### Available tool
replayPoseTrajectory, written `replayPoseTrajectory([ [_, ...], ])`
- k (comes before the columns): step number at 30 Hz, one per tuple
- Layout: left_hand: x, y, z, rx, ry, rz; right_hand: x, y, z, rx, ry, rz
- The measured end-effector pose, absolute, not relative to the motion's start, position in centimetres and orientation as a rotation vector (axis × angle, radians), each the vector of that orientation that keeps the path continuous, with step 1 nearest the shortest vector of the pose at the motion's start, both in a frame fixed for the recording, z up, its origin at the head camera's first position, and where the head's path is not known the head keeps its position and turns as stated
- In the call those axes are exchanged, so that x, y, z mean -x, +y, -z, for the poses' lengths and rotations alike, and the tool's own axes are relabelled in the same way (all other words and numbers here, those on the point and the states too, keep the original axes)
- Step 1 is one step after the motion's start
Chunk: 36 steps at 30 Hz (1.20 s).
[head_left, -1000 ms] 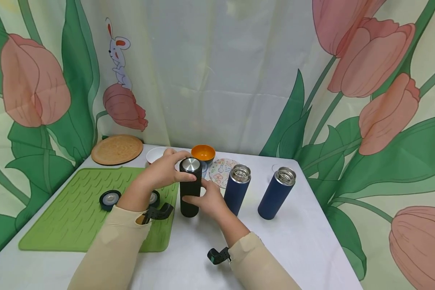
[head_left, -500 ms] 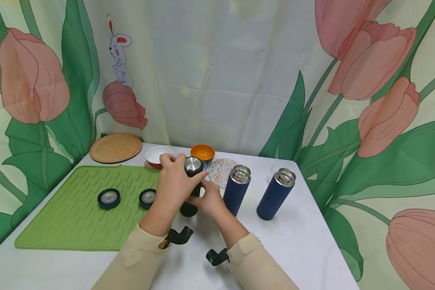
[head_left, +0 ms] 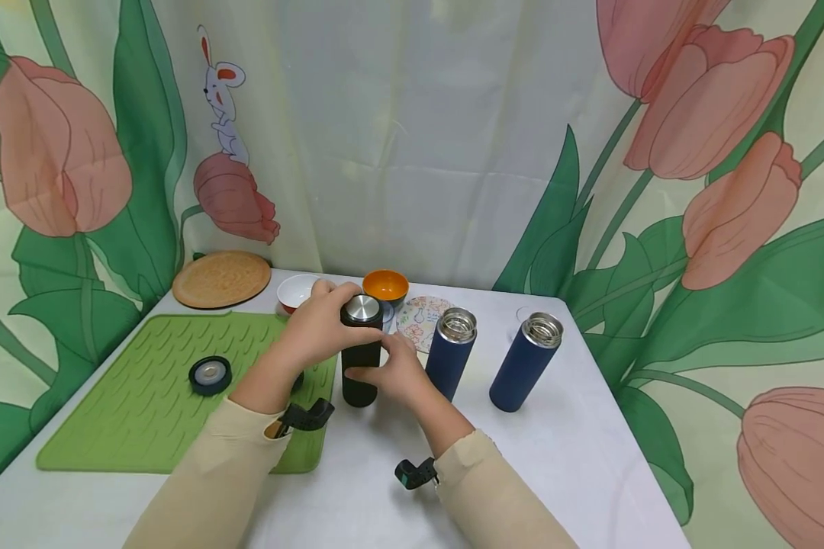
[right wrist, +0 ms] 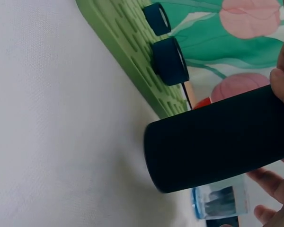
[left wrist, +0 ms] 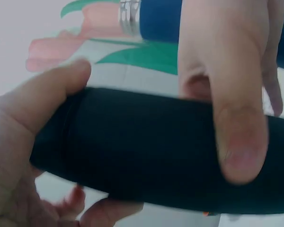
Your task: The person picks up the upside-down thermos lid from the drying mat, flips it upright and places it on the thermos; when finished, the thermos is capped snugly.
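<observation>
A black flask with a steel-topped lid stands upright on the white table, just right of the green mat. My left hand grips the lid from the left, fingers curled round it. My right hand holds the flask's body lower down. In the left wrist view the black flask fills the frame with fingers wrapped over it. The right wrist view shows the flask's base resting on the cloth.
Two open blue flasks stand to the right. One dark lid lies on the mat; another is mostly hidden behind my left arm. A wooden plate, white bowl, orange bowl and floral coaster sit at the back.
My left hand turned round the lid, its forearm swinging right half a second ago, and has swung back left. The flask and my right hand have stayed in place.
</observation>
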State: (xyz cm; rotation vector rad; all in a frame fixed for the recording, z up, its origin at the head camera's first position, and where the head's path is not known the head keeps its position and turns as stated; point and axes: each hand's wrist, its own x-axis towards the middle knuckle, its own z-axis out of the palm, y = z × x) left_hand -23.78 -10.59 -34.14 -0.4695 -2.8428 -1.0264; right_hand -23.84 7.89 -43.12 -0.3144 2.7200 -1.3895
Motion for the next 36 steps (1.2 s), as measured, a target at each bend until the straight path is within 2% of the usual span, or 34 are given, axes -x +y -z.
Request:
replayPoseTrajectory([
  [7,24.6,-11.6,33.8,0.621,-2.89,1.021,23.8,7.8,43.1,0.287,2.724,1.392],
  [10,23.7,-11.1,34.1,0.508,-2.862,1.032,23.8,7.7,43.3,0.294,2.74,1.376],
  [16,21.0,-7.8,34.8,0.122,-2.715,1.006,23.6,7.5,43.5,0.368,2.768,1.385],
  [21,20.9,-6.1,34.9,0.01,-2.626,0.886,23.7,7.7,43.4,0.358,2.795,1.362],
  [36,22.0,-8.6,33.5,0.274,-2.826,0.944,23.6,7.7,42.9,0.314,2.745,1.38],
])
